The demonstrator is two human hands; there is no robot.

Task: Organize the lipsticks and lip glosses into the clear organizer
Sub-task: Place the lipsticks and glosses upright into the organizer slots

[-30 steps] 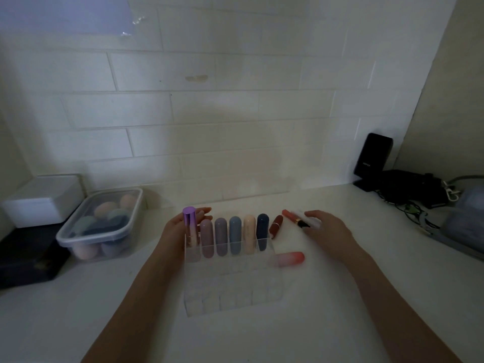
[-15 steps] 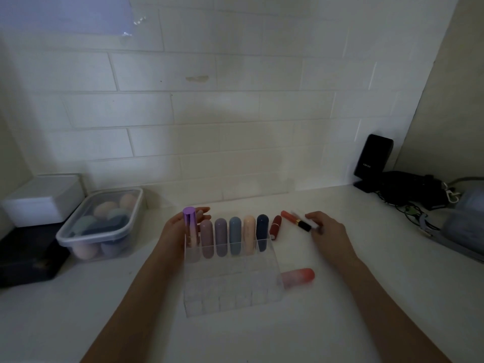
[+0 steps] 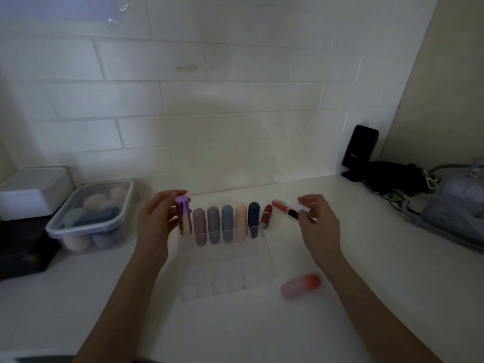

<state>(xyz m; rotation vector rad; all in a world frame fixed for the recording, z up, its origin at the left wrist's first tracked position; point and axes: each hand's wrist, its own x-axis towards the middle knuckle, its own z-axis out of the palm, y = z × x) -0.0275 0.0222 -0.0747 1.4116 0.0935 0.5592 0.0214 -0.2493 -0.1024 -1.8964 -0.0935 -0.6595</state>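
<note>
The clear organizer (image 3: 225,273) stands on the white counter in front of me. Its back row holds a purple metallic lipstick (image 3: 184,216) at the left end and several rounded pastel tubes (image 3: 227,222) beside it. My left hand (image 3: 154,224) is curled around the purple lipstick, fingers touching it. My right hand (image 3: 318,226) pinches a thin orange lip gloss (image 3: 286,209) just above the counter, right of the organizer. A small red lipstick (image 3: 266,215) lies by the organizer's back right corner. A pink-to-red capsule tube (image 3: 301,285) lies on the counter at the front right.
A lidded plastic box of makeup sponges (image 3: 90,218) sits at the left, with a white box (image 3: 34,192) and a dark object behind it. A black device (image 3: 360,150), tangled cables (image 3: 392,184) and a grey pouch (image 3: 455,205) crowd the back right corner. Tiled wall runs behind.
My right hand has closed on the orange lip gloss and lifted it off the counter. The pink-red capsule tube has rolled toward me and to the right. My left hand stays at the purple lipstick.
</note>
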